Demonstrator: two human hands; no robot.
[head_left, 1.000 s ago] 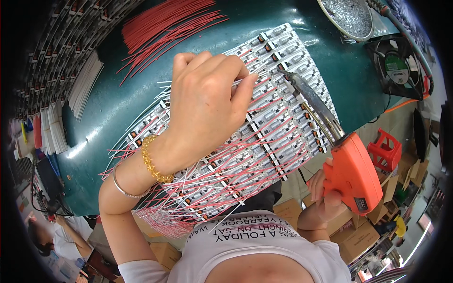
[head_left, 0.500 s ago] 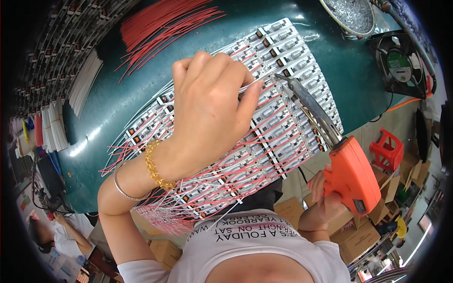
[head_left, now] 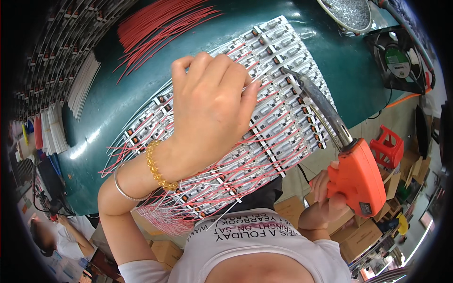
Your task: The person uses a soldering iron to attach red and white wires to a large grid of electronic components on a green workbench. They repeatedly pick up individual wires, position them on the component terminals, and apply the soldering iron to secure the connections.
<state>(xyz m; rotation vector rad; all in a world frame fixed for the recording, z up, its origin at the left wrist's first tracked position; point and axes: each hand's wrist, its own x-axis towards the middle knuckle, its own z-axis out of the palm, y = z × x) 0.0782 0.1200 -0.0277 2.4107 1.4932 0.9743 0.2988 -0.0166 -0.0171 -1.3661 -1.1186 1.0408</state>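
Observation:
A panel of small white circuit boards (head_left: 302,61) lies before me, each bearing silver and black parts. Many thin red wires (head_left: 264,134) and white wires trail from its rows toward me. Over the panel's middle, my left hand (head_left: 212,101) is closed, thumb against index finger, with a thin white wire at the pinch; the palm hides most of it. My right hand (head_left: 325,203) grips an orange soldering gun (head_left: 361,179) from below. The gun's dark metal tip (head_left: 288,71) points up-left over the boards, slightly right of my left fingertips.
Loose red wires (head_left: 155,28) lie at the back left of the green table (head_left: 94,165), with white wires (head_left: 85,92) beside them. More board strips (head_left: 61,56) fill the far left. At the back right stand a bowl of metal bits (head_left: 349,14) and a fan (head_left: 396,61). A co-worker (head_left: 71,238) sits lower left.
The soldering gun has shifted slightly right, and its tip is farther from my left fingertips. The panel has slid a little left. My left hand keeps nearly the same place and pinch.

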